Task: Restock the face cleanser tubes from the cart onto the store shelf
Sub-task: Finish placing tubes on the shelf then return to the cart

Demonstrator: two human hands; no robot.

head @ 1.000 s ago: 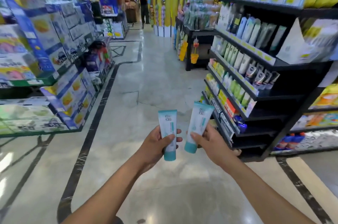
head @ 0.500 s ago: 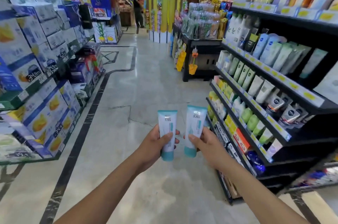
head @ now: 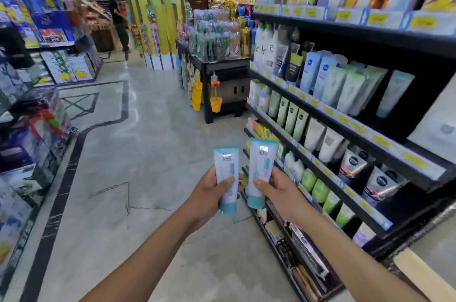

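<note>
- Left tube (head: 226, 173): white body with teal ends, held upright with the cap end down and the flat crimped end up, in the left hand (head: 209, 198).
- Grip, left: the thumb lies across the front of the tube at its lower half. The other fingers curl round the back and are mostly hidden. The cap pokes out below the hand.
- Right tube (head: 260, 171): same kind, cap end down, top leaning slightly to the right, in the right hand (head: 281, 193).
- Grip, right: the thumb presses on the front of the tube just above the cap. The fingers wrap behind, with one showing at the tube's right edge. It is pinched between thumb and fingers.
- The two tubes are side by side with a narrow gap, not touching. The right one sits a little higher.
- Both are held out in front of the body, above the floor (head: 148, 153) and beside the near end of the shelf (head: 328, 110), not on it.
- Shelf, to the right: black tiers with yellow price tags, filled with rows of green, white and blue tubes. One white and teal tube (head: 394, 93) stands alone on an upper tier.
- Beyond it: a black end stand (head: 229, 79) with packaged goods on top.
- Left side of the aisle: stacked boxes (head: 66, 67).
- Far back: a person (head: 119, 22) standing. Details are blurred.
</note>
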